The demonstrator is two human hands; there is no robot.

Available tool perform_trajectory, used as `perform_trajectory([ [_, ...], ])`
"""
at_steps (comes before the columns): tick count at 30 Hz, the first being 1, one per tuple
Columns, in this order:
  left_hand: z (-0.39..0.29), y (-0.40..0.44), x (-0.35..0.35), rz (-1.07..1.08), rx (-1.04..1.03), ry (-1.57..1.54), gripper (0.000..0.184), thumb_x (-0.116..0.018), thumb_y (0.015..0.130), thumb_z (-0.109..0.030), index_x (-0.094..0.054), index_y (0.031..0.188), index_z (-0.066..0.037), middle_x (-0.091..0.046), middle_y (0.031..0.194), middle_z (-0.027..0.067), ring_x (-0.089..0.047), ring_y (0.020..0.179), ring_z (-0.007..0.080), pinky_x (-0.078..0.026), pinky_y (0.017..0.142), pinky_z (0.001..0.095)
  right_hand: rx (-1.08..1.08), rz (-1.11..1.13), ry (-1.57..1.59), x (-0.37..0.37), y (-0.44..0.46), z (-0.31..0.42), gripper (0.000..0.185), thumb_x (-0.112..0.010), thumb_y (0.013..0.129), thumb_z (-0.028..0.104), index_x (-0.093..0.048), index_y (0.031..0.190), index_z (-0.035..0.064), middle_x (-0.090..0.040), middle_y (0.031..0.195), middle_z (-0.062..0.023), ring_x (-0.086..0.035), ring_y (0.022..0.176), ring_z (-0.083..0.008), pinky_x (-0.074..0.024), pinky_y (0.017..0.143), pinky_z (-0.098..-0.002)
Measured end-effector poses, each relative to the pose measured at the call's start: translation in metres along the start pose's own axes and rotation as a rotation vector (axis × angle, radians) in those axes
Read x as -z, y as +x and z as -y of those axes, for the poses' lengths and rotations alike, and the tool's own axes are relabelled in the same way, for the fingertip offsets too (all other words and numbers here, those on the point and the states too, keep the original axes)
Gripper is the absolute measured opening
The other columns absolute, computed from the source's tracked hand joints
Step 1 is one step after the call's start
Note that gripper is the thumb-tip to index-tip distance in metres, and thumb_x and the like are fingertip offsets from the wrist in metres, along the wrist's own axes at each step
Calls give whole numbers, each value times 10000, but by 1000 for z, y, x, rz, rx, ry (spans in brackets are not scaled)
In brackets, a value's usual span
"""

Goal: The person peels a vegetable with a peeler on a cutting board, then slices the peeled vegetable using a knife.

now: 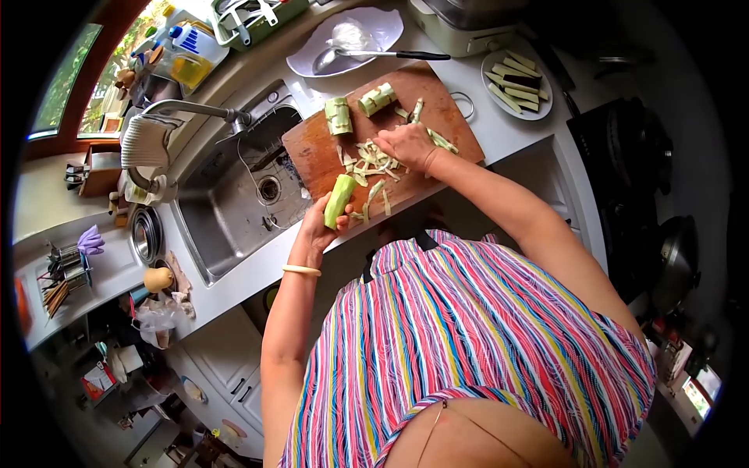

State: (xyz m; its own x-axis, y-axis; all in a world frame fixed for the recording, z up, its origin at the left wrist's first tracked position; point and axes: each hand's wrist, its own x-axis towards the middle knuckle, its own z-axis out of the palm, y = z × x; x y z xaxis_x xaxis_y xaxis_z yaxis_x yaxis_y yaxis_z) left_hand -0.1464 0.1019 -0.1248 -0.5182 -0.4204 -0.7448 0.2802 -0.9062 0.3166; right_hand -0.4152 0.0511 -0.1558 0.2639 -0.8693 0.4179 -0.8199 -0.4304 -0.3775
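The wooden board (316, 140) is best kept steady while the peelings (373, 161) are handled, since its left end seems to overlap the edge of the sink (222, 207). The right hand (406, 147) is lowered among the scraps near the middle of the board, fingers curled together; whether anything is pinched there cannot be told. By the near left edge of the board, the peeled piece (339, 201) is clamped in the left hand (317, 224); whether the wood is touched by it cannot be told. A snug grip is probably called for, as a bared surface is likely to be slippery. The two rough-skinned pieces (338, 115) toward the far side of the board are best kept apart from the scraps.

The board is borne by a white counter (499, 134). To its right, past the counter's end, a dark stove (624, 168) is seen; far to its left, beyond the sink, a window (69, 82) is set. Just behind the board a lavender dish (303, 65) is placed, crossed by a long-handled spoon (374, 54). Right of the board, pale strips (515, 92) are laid on a plate (544, 109).
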Motion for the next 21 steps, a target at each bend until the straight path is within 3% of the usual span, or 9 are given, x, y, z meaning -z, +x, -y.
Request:
perform_trajectory([
  [2, 1, 4, 6, 95, 34, -46, 406, -312, 976, -390, -484, 1140, -61, -549, 809, 72, -411, 502, 88, -342, 431, 207, -7, 31, 34, 0, 2, 7, 310, -501, 876, 375, -547, 652, 164, -579, 545, -88, -607, 530, -265, -471, 467, -394],
  [5, -7, -12, -29, 41, -22, -15, 421, -341, 960, -424, -505, 1022, -41, -512, 687, 39, -376, 461, 85, -275, 428, 214, 19, 33, 95, -1, 0, 26, 310, -497, 877, 378, -543, 653, 169, -568, 538, -79, -601, 531, -258, -460, 467, -380],
  [8, -2, 5, -5, 67, 49, 100, 468, -361, 943, -471, -509, 933, -27, -450, 565, 10, -354, 442, 87, -266, 432, 220, 144, 26, 137, -1, 2, 50, 287, -494, 880, 366, -539, 668, 177, -564, 544, -56, -587, 514, -241, -444, 450, -364],
  [10, -1, 8, -7, 14, 27, 96, 404, -390, 948, -430, -492, 1035, -49, -485, 693, 38, -372, 472, 75, -294, 430, 211, 276, 5, 187, -4, 3, 61, 260, -494, 880, 346, -534, 679, 187, -559, 545, -28, -578, 497, -217, -428, 423, -351],
  [12, 0, 5, -2, 30, 43, 76, 380, -407, 950, -406, -483, 1088, -59, -502, 754, 52, -386, 488, 72, -310, 432, 208, 288, -16, -110, -11, 0, 43, 205, -497, 865, 307, -525, 687, 211, -537, 536, 36, -576, 481, -145, -429, 383, -302],
  [15, -3, -1, 6, 96, 51, 39, 390, -400, 953, -401, -477, 1104, -50, -506, 748, 55, -423, 509, 92, -332, 449, 213, 52, 117, -171, -11, 0, 4, 247, -506, 873, 333, -536, 665, 203, -559, 509, -15, -600, 482, -181, -455, 402, -313],
  [16, -3, -5, -6, -35, -3, 49, 400, -373, 962, -399, -483, 1104, -42, -516, 761, 55, -438, 524, 105, -351, 464, 216, 46, -1, -44, -8, 2, 2, 293, -514, 872, 363, -538, 639, 186, -559, 498, -49, -598, 483, -223, -458, 417, -341],
  [20, -5, 0, -4, -24, 10, 34, 388, -357, 970, -387, -500, 1071, -40, -530, 776, 64, -434, 532, 107, -363, 483, 230, 47, -11, 46, -4, 6, 22, 303, -514, 869, 375, -537, 637, 180, -564, 517, -52, -605, 514, -226, -463, 450, -346],
  [21, -4, 3, -2, -17, 21, 30, 385, -354, 972, -385, -503, 1063, -42, -531, 777, 66, -431, 530, 106, -362, 486, 233, 141, 0, -57, -8, 6, 30, 301, -501, 878, 374, -530, 644, 187, -558, 522, -40, -604, 516, -212, -458, 451, -336],
])
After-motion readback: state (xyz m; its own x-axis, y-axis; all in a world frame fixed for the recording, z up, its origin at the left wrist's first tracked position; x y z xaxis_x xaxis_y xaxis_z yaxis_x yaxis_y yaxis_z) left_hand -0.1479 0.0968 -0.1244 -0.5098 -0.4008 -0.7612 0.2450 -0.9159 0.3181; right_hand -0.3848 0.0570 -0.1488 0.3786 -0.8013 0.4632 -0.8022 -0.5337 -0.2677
